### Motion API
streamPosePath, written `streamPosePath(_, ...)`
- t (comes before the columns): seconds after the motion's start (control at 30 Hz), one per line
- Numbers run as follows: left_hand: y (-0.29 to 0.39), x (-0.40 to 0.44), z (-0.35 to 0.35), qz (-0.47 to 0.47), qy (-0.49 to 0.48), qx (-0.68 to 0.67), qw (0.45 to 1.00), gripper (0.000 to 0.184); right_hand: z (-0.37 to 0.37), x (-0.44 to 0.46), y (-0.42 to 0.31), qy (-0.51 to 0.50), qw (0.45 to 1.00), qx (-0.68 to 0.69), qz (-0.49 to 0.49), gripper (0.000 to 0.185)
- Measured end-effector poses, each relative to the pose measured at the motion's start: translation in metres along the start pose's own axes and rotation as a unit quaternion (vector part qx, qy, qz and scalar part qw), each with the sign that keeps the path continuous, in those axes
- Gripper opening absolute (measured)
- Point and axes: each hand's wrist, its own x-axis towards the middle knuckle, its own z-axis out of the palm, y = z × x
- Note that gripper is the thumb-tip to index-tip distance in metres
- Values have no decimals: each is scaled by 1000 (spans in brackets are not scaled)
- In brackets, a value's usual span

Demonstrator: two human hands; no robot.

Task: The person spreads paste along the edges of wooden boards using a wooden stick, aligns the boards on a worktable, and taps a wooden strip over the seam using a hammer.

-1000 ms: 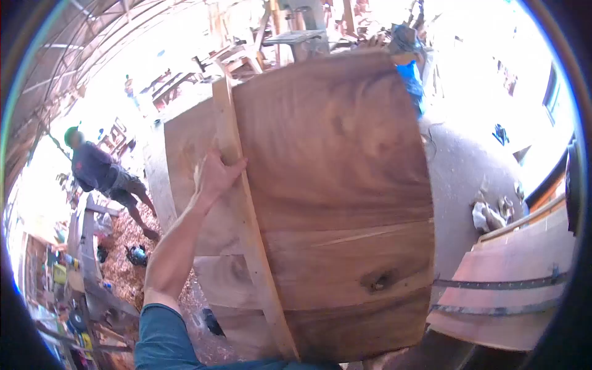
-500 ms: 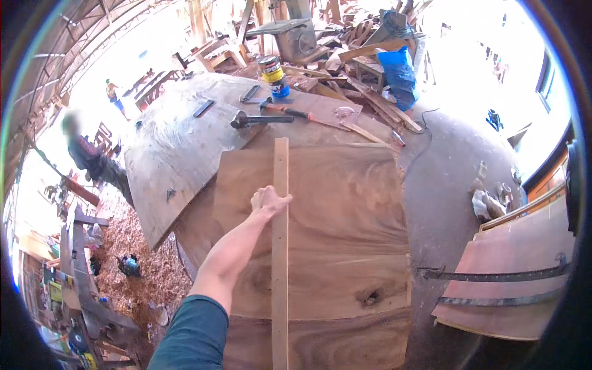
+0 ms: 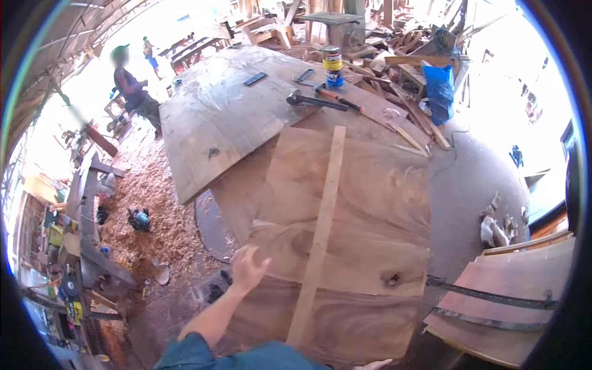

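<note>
Panel [image 3: 376,203]: right of the left hand's [image 3: 248,271] fingers, seemingly flat over a lower board [image 3: 236,198]. Strip [image 3: 324,216]: across the panel, farther right of those fingers; fixing unconfirmed. Left fingers loosely spread, thumb apart; contact with the panel edge unverifiable. Judgement: sound handling calls for even support at both edges. Right hand [image 3: 375,364]: mostly cut off below; finger state cannot be told.

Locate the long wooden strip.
In the head view, the long wooden strip lies on the wood panel near mid-frame, right of the left hand.
</note>
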Motion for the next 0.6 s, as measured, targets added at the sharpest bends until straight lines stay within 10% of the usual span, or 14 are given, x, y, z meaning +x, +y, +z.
streamPosePath(0.13,-66,-162,-85,-329,44,69,941,51,-28,-19,3,-3,1000,6,2,106)
streamPosePath(0.23,-103,-239,-95,-577,-9,-332,747,50,-47,-41,19,-11,1000,19,12,107)
streamPosePath(0.3,-87,-255,-96,-623,-87,-532,566,50,-56,-58,36,-14,999,26,31,107)
streamPosePath(0.37,-103,-268,-60,-587,-67,-616,521,52,-64,-81,59,-16,997,32,64,108)
streamPosePath(0.6,-188,-158,-44,-505,-22,-569,648,62,-78,-135,187,-106,964,11,245,112)
